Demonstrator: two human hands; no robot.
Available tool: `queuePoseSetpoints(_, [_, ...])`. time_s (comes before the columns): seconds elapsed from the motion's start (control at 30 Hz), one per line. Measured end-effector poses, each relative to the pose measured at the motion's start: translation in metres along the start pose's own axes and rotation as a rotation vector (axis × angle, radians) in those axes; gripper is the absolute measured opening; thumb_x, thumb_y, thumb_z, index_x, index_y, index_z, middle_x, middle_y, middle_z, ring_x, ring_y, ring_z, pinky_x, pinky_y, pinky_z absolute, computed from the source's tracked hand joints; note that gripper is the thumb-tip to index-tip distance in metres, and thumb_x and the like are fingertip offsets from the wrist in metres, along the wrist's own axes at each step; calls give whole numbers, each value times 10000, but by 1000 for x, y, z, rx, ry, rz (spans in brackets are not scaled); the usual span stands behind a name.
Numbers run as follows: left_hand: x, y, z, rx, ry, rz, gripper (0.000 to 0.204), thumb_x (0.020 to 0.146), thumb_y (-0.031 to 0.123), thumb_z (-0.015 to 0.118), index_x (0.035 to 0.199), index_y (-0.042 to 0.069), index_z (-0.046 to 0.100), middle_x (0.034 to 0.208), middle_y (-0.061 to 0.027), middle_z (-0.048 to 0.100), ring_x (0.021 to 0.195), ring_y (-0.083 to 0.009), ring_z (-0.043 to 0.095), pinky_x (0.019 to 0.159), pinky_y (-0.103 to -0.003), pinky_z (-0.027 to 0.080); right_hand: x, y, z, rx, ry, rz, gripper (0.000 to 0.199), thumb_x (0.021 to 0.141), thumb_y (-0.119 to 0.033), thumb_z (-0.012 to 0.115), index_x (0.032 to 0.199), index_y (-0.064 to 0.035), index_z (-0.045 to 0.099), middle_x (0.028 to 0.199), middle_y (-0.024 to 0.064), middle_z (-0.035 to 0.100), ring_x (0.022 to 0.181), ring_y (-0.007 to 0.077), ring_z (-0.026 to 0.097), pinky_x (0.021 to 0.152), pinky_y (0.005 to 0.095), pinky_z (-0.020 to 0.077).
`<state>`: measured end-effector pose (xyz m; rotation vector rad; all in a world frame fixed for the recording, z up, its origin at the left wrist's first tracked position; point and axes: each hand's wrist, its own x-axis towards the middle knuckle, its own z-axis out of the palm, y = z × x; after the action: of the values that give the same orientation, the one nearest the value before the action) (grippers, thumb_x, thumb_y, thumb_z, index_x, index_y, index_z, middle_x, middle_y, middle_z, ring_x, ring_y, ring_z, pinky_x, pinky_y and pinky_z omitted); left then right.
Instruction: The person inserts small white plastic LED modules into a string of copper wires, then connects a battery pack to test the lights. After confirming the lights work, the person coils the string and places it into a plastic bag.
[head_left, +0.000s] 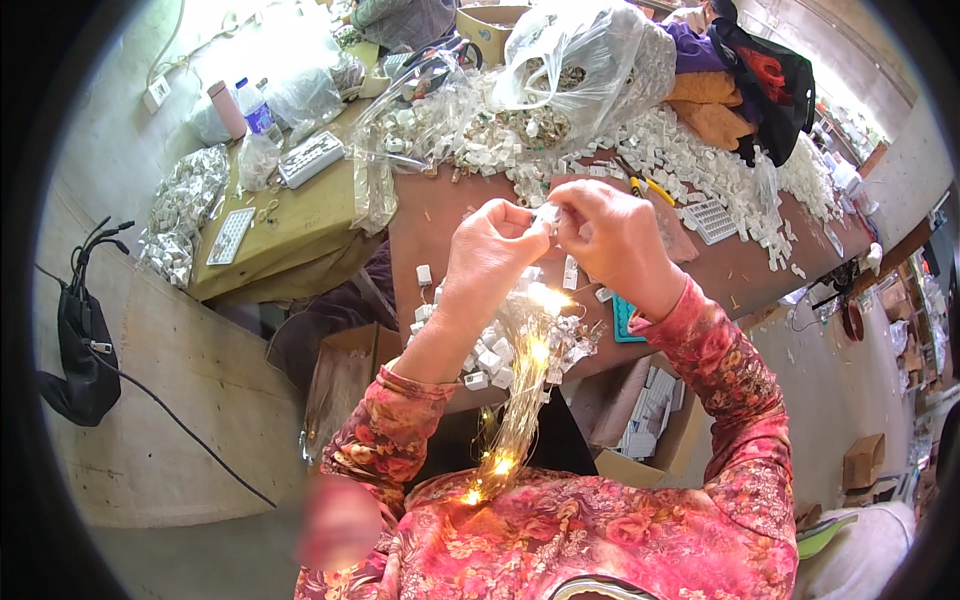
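Observation:
My left hand (487, 258) and my right hand (618, 240) meet above the table. Between their fingertips they pinch a small white plastic case (546, 214), largely covered by the fingers. Below it, a bundle of fine-wire fairy lights (522, 400) hangs over the table edge toward my lap, several of its bulbs glowing warm yellow. Whether its wires join the case is hard to make out. Small white battery boxes (490, 360) lie heaped beside the bundle, under my left wrist. A turquoise tray (627, 320) is partly hidden by my right wrist.
Yellow-handled pliers (645, 183) lie beyond my right hand, near a white gridded tray (711, 222). A long heap of white pieces (690, 150) and a clear plastic bag (590, 65) fill the far side. Below the table edge stand open cardboard boxes (680, 440).

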<state>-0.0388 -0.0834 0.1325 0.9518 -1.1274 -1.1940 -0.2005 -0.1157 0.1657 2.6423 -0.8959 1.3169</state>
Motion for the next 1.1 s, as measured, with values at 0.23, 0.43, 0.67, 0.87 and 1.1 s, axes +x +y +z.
queuePoseSetpoints(0.23, [14,-1,-2,-392,-201,-69,295,886,29,629,1166,-27,551,1049,-125,647,1010,-199,642,939,-318,514,7,10,17,1151,-16,711,180,936,-175,589,991,-12,641,882,-6,637,789,53,578,702,222,480])
queuePoseSetpoints(0.43, [21,-7,-5,-736,-253,-144,248,901,60,623,1133,-14,576,1061,-122,643,946,-222,655,825,-322,550,3,0,24,1401,-32,880,191,948,-171,574,1066,-24,604,956,6,632,861,80,614,764,240,500])
queuePoseSetpoints(0.67, [26,-16,-1,-353,-74,43,206,900,65,619,1091,-12,606,983,-79,668,861,-148,650,768,-264,527,-5,-3,43,1538,70,752,238,926,-91,451,1115,6,559,1030,66,603,947,131,593,806,250,479])
queuePoseSetpoints(0.87, [35,-24,4,43,-54,187,176,867,12,647,1035,-39,631,951,-65,675,846,-99,620,780,-229,488,-10,10,56,1588,145,609,254,917,-48,449,1115,82,543,1067,114,603,990,163,585,863,300,495])
queuePoseSetpoints(1.1, [40,-26,7,201,-52,115,181,837,46,652,1009,-11,662,870,-54,685,770,-85,617,688,-228,490,-28,13,56,1482,224,672,252,905,-17,465,1131,76,525,1117,150,591,1046,204,576,938,352,475])
